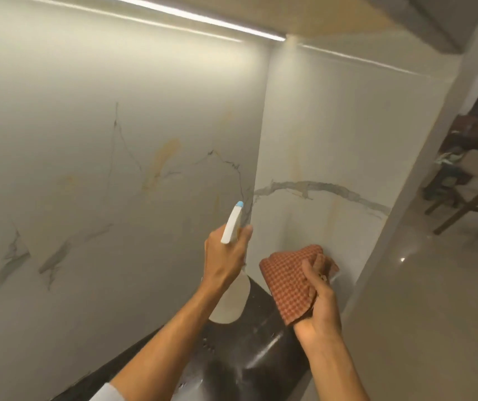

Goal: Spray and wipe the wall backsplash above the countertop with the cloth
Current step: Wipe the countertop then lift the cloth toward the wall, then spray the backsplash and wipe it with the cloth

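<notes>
A white marble-look backsplash [110,157] with grey veins and yellowish stains fills the left and meets a side panel [333,140] at an inner corner. My left hand [226,256] grips a white spray bottle [232,224] with a blue nozzle tip, aimed up toward that corner; the bottle's body hangs below the hand. My right hand [318,302] holds a bunched red-orange checked cloth [289,282], raised close to the lower part of the side panel.
A dark glossy countertop [249,351] runs beneath both arms toward the corner. An LED strip [191,17] glows under the upper cabinet. To the right, a pillar edge [423,169] opens onto a tiled floor with wooden chairs [475,198].
</notes>
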